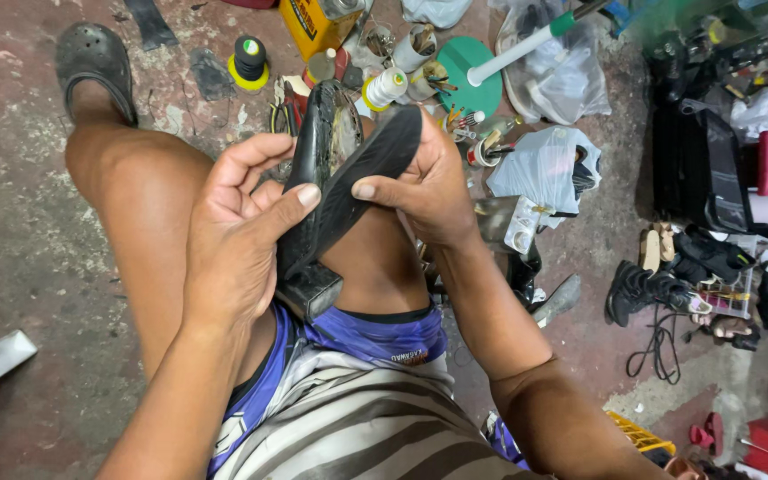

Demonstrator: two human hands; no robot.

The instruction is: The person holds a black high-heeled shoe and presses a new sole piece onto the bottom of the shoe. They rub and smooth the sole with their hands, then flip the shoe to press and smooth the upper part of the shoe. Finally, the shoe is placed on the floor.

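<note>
Head view, looking down past my striped shirt point(375, 427) and blue shorts point(375, 342): the black shoe point(313, 187) stands on end over my lap, heel block point(308, 292) low against my thigh, toe pointing up and away from me, so its long axis runs from near my waist out toward the floor clutter. My left hand point(233, 240) has its grip closed around the shoe's body, thumb pressed across the near side and fingers curled behind. My right hand point(424, 191) has its grip closed on the loose black sole strip point(366, 173), which peels off to the right at a slant, joined to the shoe low down and spread apart from it at the top. Both hands sit level with each other, the left nearer the heel, the right nearer the free end. Between strip and shoe a wedge-shaped gap opens upward; that is the free room. Just beyond the toe lie thread spools point(386, 87), small tool cups and a green disc point(477, 67) on the concrete floor point(20, 222), close behind the shoe's tip. Farther right, well apart, plastic bags point(540, 164) and other shoes point(651, 289).
</note>
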